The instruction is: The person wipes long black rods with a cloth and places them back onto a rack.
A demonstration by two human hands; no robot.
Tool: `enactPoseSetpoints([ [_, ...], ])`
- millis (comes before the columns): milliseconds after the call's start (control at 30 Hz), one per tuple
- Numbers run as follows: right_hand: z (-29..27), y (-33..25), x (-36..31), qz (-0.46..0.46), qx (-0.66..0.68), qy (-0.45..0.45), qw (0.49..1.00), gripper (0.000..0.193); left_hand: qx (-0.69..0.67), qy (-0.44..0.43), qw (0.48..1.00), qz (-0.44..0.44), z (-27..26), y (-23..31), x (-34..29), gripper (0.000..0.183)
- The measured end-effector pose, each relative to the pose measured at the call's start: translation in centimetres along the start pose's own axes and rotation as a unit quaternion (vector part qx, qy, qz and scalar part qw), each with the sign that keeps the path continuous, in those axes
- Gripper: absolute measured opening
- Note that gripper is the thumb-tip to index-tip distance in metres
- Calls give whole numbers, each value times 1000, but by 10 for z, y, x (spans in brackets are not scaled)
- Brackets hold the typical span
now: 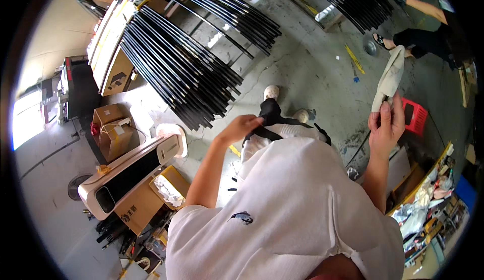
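On the right, my right hand (386,128) is raised and closed, its thumb and fingers pinching the lower end of a long off-white cloth piece (390,76). The cloth stands upward from the grip, with a small dark gap near my fingertips; its exact kind does not show. My left hand (243,128) is at my waist, fingers together and bent, the tips against a black strap (264,133) over white ribbed fabric (290,130). Whatever lies under those fingers is hidden.
Bundles of black rods (181,68) lie on racks ahead and left. A white-and-black machine (133,174) and cardboard boxes (113,136) stand left. Rightward are a red crate (414,117), a cluttered bench (428,204) and another person's arm (426,9). A small can (301,116) sits near my feet.
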State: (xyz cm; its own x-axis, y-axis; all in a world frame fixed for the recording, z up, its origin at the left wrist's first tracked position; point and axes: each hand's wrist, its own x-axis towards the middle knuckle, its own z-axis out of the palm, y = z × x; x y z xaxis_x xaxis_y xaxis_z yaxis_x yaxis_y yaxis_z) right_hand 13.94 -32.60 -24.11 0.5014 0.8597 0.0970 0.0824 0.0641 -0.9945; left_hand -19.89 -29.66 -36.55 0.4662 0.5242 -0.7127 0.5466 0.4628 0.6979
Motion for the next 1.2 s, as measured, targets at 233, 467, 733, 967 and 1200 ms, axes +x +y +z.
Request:
enactPoseSetpoints([
  [233, -1, 10, -2, 102, -10, 60, 993, 35, -88, 184, 979, 24, -48, -77, 64, 21],
  [467, 38, 21, -3, 112, -43, 38, 992, 35, -318, 234, 916, -66, -97, -76, 207, 24],
  [733, 40, 45, -1, 147, -159, 63, 974, 31, -269, 137, 953, -1, -109, -88, 226, 22],
  [967, 38, 27, 23, 62, -180, 9, 982, 31, 5, -150, 988, 36, -86, -127, 90, 6],
  [1200, 21, 44, 28, -40, -159, -6, 986, 31, 259, 97, 955, 107, -100, -20, 90, 17],
])
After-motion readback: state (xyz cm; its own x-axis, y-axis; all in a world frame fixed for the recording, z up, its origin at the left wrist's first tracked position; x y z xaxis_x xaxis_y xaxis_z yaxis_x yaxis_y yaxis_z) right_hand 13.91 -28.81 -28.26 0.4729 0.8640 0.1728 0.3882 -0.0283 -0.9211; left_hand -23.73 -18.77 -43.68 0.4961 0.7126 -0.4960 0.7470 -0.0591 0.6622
